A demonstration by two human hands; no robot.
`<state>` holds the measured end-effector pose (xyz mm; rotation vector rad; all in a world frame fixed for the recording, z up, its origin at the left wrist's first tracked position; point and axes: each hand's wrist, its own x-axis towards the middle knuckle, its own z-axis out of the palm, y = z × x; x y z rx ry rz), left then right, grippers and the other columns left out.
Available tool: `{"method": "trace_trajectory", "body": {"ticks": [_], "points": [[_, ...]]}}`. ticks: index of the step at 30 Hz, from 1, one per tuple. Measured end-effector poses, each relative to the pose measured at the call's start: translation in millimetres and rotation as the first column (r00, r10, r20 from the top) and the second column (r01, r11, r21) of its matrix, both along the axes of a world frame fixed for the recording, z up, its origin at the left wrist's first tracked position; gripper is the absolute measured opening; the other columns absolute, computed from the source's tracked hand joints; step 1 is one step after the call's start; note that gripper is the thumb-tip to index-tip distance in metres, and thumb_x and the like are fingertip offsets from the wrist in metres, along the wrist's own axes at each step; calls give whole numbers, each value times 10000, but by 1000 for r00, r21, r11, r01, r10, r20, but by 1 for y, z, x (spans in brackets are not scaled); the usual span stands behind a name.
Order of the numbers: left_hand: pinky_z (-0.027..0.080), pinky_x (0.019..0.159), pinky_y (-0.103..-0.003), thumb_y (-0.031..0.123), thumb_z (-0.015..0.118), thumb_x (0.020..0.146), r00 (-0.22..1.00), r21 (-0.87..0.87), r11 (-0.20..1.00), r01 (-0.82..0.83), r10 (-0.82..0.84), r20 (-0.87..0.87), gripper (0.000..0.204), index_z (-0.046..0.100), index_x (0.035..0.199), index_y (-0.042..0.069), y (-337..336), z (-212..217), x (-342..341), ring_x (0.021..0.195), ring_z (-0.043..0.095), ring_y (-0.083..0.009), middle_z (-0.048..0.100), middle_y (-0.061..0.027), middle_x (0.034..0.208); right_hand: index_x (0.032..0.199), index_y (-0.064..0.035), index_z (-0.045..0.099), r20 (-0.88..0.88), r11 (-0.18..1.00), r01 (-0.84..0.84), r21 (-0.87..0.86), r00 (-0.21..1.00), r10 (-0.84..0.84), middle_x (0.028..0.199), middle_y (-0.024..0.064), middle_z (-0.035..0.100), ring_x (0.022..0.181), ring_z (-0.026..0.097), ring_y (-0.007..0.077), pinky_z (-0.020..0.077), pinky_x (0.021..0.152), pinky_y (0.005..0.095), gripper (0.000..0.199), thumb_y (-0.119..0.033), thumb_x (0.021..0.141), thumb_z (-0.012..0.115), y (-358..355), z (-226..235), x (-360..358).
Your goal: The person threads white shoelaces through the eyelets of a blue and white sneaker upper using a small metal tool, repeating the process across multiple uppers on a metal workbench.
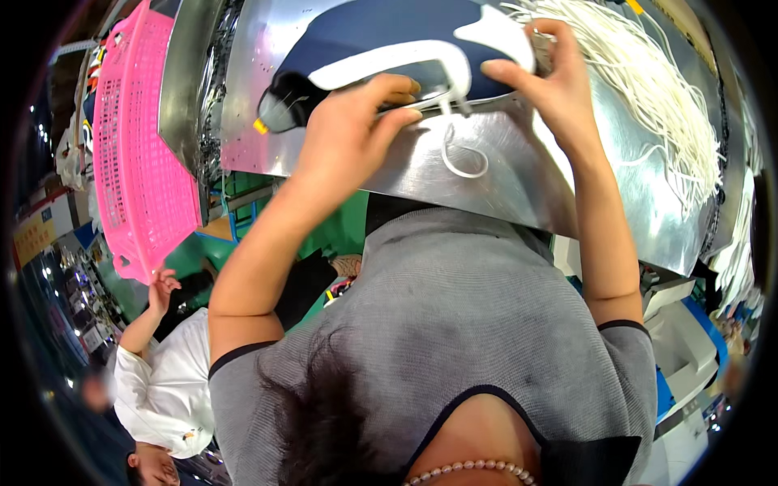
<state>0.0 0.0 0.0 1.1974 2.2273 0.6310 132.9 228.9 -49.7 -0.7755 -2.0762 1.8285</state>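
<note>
While I watched from far off through the head camera, the shoe [397, 40] lay on its side on the metal table [523, 186], right in front of the person. I think it was put there, close to the body, so both hands could reach it with bent arms. The left hand [344, 121] had its thumb and fingers nearly together, and they looked pinched on the near edge of the shoe, maybe to keep that edge up and steady. The right hand [559, 85] was at the white end. Its thumb and first finger were spread well apart, and the thumb lay on the shoe, perhaps to stop it sliding. I could not tell if that hand really gripped it, for some fingers were hidden.

The shoe looked soft and dark blue, with a long white curved band and a white patch at the right. Its left end was black and grey, with a small yellow tab [260, 126]. A white lace [464, 175] hung from the near edge and curled on the table.

Off to the right was a big heap of white laces [648, 97], maybe put there to be easy to grab. Out on the left stood a pink basket [138, 146], and a person in a white shirt [174, 393] had a hand [162, 289] near its end.
</note>
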Motion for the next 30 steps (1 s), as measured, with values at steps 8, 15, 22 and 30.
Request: {"method": "trace_trajectory", "body": {"ticks": [8,15,22,30], "points": [[462,861,-243,401,751,881,716,-197,958,-207,285,637,431,731,1112,37,43,-4,-39,924,623,-133,715,-48,1005,1207,33,565,-238,999,45,4,970,-43,1054,139,684,916,678,177,573,790,288,555,-97,752,854,-13,10,-26],[397,659,-215,299,779,843,634,-211,970,-119,238,736,226,743,931,94,45,-17,-46,721,521,-56,652,37,811,1194,36,561,-144,995,64,-76,987,-74,1056,146,680,911,679,178,571,773,289,508,-118,790,828,-19,7,-24],[522,704,-273,159,703,886,969,193,965,-178,138,205,214,693,1021,-7,28,-29,-52,740,626,-112,703,-43,893,1185,37,552,-115,974,120,-191,983,-144,1040,152,669,888,677,180,570,766,283,491,-165,820,811,-25,9,-19],[488,829,-256,134,737,884,860,3,973,-233,204,468,128,742,971,40,34,-9,-40,857,607,-82,714,-12,936,1202,41,518,-121,955,65,-290,987,-104,1040,163,665,883,678,180,576,763,284,514,-190,841,802,-18,7,-14]]}}
